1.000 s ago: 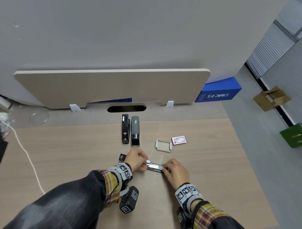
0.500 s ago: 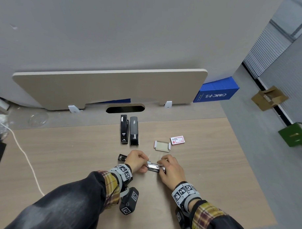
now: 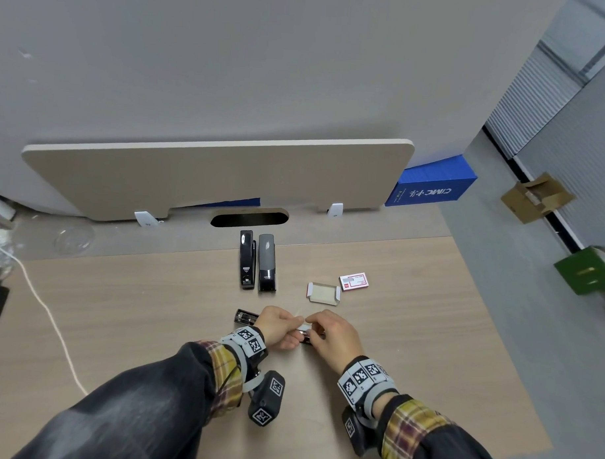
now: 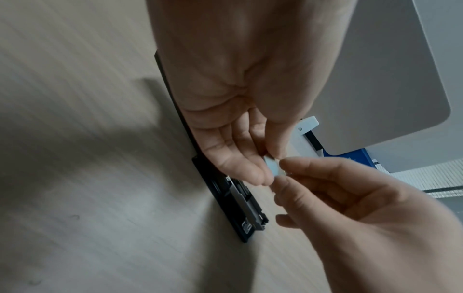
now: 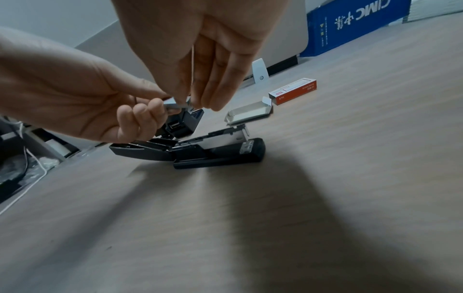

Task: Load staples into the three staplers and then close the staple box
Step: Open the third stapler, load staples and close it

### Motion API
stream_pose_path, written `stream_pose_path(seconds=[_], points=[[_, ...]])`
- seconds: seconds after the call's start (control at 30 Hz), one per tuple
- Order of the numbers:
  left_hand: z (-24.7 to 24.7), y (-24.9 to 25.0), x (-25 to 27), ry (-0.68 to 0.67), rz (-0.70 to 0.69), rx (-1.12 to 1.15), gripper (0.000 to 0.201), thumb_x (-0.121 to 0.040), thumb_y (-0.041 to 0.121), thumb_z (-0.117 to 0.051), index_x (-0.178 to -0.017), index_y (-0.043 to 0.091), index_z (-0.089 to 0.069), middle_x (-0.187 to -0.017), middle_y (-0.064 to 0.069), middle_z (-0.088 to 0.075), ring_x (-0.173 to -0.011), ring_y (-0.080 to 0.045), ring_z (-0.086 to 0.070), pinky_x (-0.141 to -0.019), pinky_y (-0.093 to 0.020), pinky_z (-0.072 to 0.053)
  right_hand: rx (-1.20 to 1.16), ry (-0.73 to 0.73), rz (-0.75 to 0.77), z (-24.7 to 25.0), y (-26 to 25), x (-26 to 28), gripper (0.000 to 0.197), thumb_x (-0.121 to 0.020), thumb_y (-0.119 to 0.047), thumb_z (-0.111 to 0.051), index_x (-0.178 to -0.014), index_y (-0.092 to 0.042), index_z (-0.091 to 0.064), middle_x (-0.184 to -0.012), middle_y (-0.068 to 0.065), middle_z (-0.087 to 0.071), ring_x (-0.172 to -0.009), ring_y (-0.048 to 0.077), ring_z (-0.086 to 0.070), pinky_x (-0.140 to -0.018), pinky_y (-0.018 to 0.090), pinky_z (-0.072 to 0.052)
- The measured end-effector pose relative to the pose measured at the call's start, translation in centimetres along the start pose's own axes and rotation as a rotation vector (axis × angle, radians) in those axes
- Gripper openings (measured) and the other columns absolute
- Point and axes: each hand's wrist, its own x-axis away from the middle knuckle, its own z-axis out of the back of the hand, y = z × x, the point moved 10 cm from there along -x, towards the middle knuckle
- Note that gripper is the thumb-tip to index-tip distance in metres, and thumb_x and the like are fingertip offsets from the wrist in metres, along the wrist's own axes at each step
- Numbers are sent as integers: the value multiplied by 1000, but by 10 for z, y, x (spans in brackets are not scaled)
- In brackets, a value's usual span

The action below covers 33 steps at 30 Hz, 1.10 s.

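Both hands meet over an open black stapler (image 5: 218,152) lying on the desk, its metal channel exposed. My left hand (image 3: 298,322) and right hand (image 3: 312,321) each pinch one end of a short grey staple strip (image 5: 175,104), held just above the stapler (image 4: 235,200). The strip (image 4: 271,165) shows between the fingertips in the left wrist view. Two shut staplers, one black (image 3: 247,260) and one grey (image 3: 267,262), lie side by side farther back. The staple box's inner tray (image 3: 323,293) lies open beside its red and white sleeve (image 3: 353,282).
A beige board (image 3: 210,174) leans against the wall behind the desk, with a cable slot (image 3: 249,218) below it. A blue carton (image 3: 433,185) stands at the back right. A white cable (image 3: 47,316) runs across the desk's left side. The desk's right edge drops to the floor.
My right hand has moved left until its fingertips meet those of the left hand. The stapler's metal channel, visible between the hands before, is now mostly covered.
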Motion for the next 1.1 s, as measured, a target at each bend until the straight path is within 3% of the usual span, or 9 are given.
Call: stream_pose_path(seconds=[0.2,0.4,0.53,0.97,1.1], points=[[-4,6,2,-3,-48,-85,31,-94,19,-60,-67,4,-57,-44,-1,-58,-29,-7,-47,-32,-16,-37,144,-10,60,-1,-4,1,15,-82,-33,-60,-93,-24,-66,-89,-5,-62,-90,17,-59,-65,30,-44],[27,24,-2,262,-191,-158,33,-92,25,-60,-61,14,-59,-43,1,-49,-40,-15,-43,-44,-23,-32,221,-82,-43,-5,16,-3,20,-85,-37,-55,-98,-27,-66,-97,-7,-58,-97,15,-56,-71,30,-45],[35,21,-3,259,-183,-139,32,-94,21,-57,-64,11,-58,-44,0,-48,-31,-11,-39,-35,-17,-29,267,-119,-32,-17,14,-3,21,-88,-38,-53,-97,-25,-66,-98,-5,-56,-98,16,-54,-72,33,-46],[29,18,-8,196,-170,-132,30,-95,20,-55,-66,9,-58,-48,-2,-51,-29,-9,-39,-31,-16,-29,359,-148,37,-29,9,-10,21,-89,-34,-52,-93,-19,-65,-98,1,-57,-97,23,-56,-67,36,-47],[44,35,2,275,-258,-231,29,-92,22,-57,-67,9,-62,-51,0,-53,-44,-14,-48,-45,-22,-38,339,-151,21,-30,11,-11,20,-89,-34,-52,-97,-21,-64,-100,0,-57,-98,22,-55,-69,35,-47]])
